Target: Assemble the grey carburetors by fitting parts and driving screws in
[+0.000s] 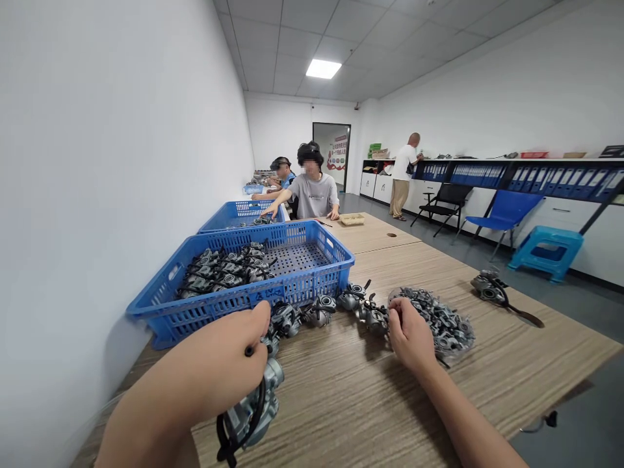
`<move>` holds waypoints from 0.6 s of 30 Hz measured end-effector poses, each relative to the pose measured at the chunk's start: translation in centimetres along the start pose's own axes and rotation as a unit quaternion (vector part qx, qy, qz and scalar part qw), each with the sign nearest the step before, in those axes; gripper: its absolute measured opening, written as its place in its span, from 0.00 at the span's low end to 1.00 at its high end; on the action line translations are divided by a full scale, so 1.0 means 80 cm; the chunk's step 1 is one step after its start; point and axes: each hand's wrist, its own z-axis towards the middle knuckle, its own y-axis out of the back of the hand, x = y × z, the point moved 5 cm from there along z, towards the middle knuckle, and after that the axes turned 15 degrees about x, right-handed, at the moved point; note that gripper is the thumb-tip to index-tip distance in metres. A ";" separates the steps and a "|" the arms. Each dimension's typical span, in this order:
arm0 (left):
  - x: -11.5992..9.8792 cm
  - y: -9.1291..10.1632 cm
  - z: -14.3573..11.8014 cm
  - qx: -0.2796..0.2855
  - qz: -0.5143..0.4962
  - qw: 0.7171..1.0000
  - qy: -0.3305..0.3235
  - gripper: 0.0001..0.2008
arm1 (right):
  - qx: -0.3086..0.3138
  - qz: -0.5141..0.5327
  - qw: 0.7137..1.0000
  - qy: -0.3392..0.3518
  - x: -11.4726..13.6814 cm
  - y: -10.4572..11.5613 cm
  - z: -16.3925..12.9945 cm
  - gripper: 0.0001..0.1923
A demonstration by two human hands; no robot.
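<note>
Both bare forearms reach forward from the bottom of the view. The left hand (229, 361) is near and large in the frame, its back turned up and its fingers (258, 318) curled shut in a grip, thumb tucked under and out of sight. The right hand (409, 335) is stretched farther out, wrist straight, back of the hand up, its fingers bent downward at the knuckles; their tips are hidden, so whether they pinch anything cannot be told.
</note>
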 end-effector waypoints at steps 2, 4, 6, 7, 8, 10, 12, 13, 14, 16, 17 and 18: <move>0.000 0.000 -0.001 -0.001 0.001 1.000 -0.001 0.03 | 0.001 0.000 1.000 -0.003 -0.002 -0.001 0.001 0.11; -0.001 0.001 -0.001 0.001 0.004 1.000 0.000 0.03 | 0.005 0.000 1.000 -0.007 -0.003 -0.002 0.002 0.10; -0.005 0.001 0.001 0.004 0.011 1.000 0.001 0.03 | 0.009 0.000 1.000 -0.012 -0.003 -0.004 0.002 0.10; -0.009 0.001 0.003 0.007 0.018 1.000 0.001 0.03 | 0.011 -0.002 1.000 -0.014 -0.004 -0.004 0.003 0.10; -0.013 0.001 0.007 0.010 0.026 1.000 0.000 0.03 | 0.013 -0.003 1.000 -0.016 -0.004 -0.005 0.003 0.10; -0.024 -0.001 0.017 0.016 0.045 0.999 -0.009 0.03 | 0.019 -0.008 1.000 -0.020 -0.004 -0.006 0.003 0.10; -0.036 -0.005 0.030 0.025 0.063 0.998 -0.014 0.04 | 0.024 -0.012 0.999 -0.020 -0.003 -0.007 0.003 0.10; -0.041 -0.007 0.037 0.030 0.069 0.997 -0.015 0.06 | 0.026 -0.013 0.999 -0.020 -0.003 -0.008 0.003 0.10; -0.047 -0.010 0.044 0.036 0.075 0.996 -0.015 0.08 | 0.029 -0.014 0.999 -0.020 -0.003 -0.008 0.004 0.10; -0.056 -0.017 0.056 0.056 0.082 0.995 -0.017 0.14 | 0.032 -0.015 0.999 -0.020 -0.004 -0.008 0.004 0.10; -0.061 -0.020 0.062 0.068 0.086 0.994 -0.016 0.17 | 0.033 -0.016 0.999 -0.021 -0.004 -0.009 0.004 0.10; -0.065 -0.024 0.068 0.082 0.089 0.992 -0.014 0.19 | 0.035 -0.017 0.999 -0.021 -0.004 -0.009 0.004 0.10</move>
